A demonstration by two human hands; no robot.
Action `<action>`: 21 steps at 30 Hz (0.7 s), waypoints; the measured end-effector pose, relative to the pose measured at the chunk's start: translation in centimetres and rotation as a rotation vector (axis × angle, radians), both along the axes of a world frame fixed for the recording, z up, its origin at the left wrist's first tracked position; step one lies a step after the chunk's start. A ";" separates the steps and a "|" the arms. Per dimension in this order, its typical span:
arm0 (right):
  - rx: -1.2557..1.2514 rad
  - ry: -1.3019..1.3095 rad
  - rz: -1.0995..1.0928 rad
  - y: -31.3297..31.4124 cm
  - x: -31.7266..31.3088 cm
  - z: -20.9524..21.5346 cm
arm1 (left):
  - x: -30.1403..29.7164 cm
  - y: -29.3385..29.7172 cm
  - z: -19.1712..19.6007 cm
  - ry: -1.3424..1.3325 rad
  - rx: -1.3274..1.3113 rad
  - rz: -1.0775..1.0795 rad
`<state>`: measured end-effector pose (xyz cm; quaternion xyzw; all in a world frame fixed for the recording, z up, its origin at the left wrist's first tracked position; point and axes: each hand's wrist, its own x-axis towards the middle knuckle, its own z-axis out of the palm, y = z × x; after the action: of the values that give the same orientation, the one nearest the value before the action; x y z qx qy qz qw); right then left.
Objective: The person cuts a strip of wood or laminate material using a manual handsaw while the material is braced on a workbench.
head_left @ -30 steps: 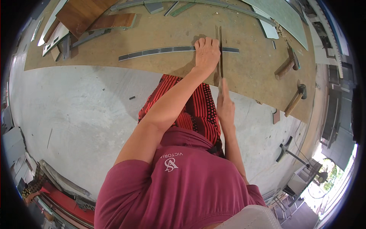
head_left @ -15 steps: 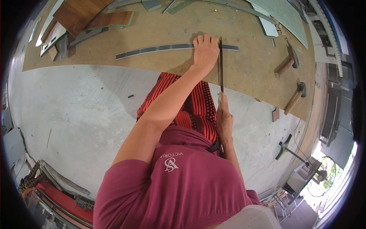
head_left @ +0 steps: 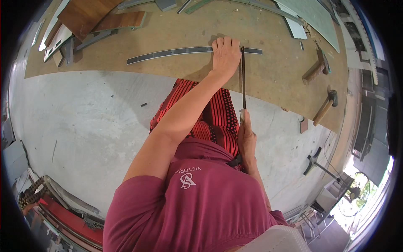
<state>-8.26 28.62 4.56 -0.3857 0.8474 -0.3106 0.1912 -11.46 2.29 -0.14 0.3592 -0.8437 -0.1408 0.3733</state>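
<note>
A long, narrow grey metal strip (head_left: pixel 170 53) lies crosswise on the brown worktable (head_left: pixel 180 29). My left hand (head_left: pixel 226 54) is pressed down over it towards its right end, the fingers curled past the far edge. Just right of those fingers, a thin dark hacksaw (head_left: pixel 243 77), seen edge-on from above, lies across the strip with its far tip by the strip's far edge. My right hand (head_left: pixel 247 128) grips its near end, low in front of the table edge; the handle is mostly hidden in the fingers. A short piece of the strip sticks out right of the saw.
Two hammers, one with a wooden handle (head_left: pixel 322 113) and one farther back (head_left: pixel 314 73), lie on the table's right side. Brown boards (head_left: pixel 86 19) are piled at the far left. Pale panels (head_left: pixel 312 23) lie at the far right. Concrete floor (head_left: pixel 84 126) shows below the table edge.
My right hand has drawn the hacksaw back towards me, so its far tip now ends near the strip. My left hand stays on the strip, which has barely shifted.
</note>
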 end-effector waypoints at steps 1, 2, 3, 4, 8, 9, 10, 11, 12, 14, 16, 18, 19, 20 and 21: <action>-0.006 0.002 -0.001 0.0 0.0 -0.1 | 0.0 0.0 0.1 0.004 -0.004 -0.002; -0.013 0.004 -0.001 0.0 0.0 -0.1 | 0.1 0.0 0.2 0.005 -0.004 -0.009; -0.018 0.003 -0.001 -0.8 -0.4 0.1 | 0.2 -0.1 0.2 -0.007 0.001 -0.004; 0.061 -0.015 0.011 -2.2 -1.0 0.6 | 0.2 -0.1 0.1 -0.017 0.006 0.000; 0.132 -0.017 0.040 -7.5 -3.5 2.4 | 0.2 0.2 0.0 -0.005 -0.004 -0.002; 0.127 -0.015 0.045 -7.6 -3.6 2.4 | 0.1 0.2 0.0 -0.002 0.003 -0.005; 0.080 -0.009 0.051 -7.8 -3.7 2.3 | 0.1 0.1 0.0 0.001 0.010 -0.008; 0.035 -0.002 0.056 -7.8 -3.7 2.2 | 0.1 0.0 -0.1 0.002 0.006 -0.004; 0.035 0.000 0.058 -7.3 -3.6 1.9 | 0.0 0.2 0.0 -0.004 0.016 -0.008; 0.105 -0.013 0.017 -4.9 -2.3 1.3 | 0.0 0.1 -0.2 -0.016 0.027 -0.008; 0.131 -0.060 -0.004 -2.5 -1.0 1.4 | 0.0 0.1 -0.2 -0.009 0.012 -0.005; 0.157 -0.104 -0.032 -0.8 -0.3 1.0 | 0.1 -0.1 -0.1 -0.013 0.008 -0.007; 0.100 -0.077 -0.017 -0.1 -0.1 0.6 | 0.1 -0.1 -0.1 -0.012 -0.001 -0.004; 0.043 -0.049 -0.001 0.3 -0.1 0.3 | 0.2 -0.1 0.1 -0.012 0.001 -0.008; 0.040 -0.048 -0.004 0.0 -0.4 0.2 | 0.2 -0.1 0.0 -0.011 0.005 -0.010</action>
<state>-8.62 28.58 4.80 -0.3727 0.8493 -0.3033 0.2186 -11.26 2.23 -0.13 0.3564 -0.8472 -0.1428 0.3672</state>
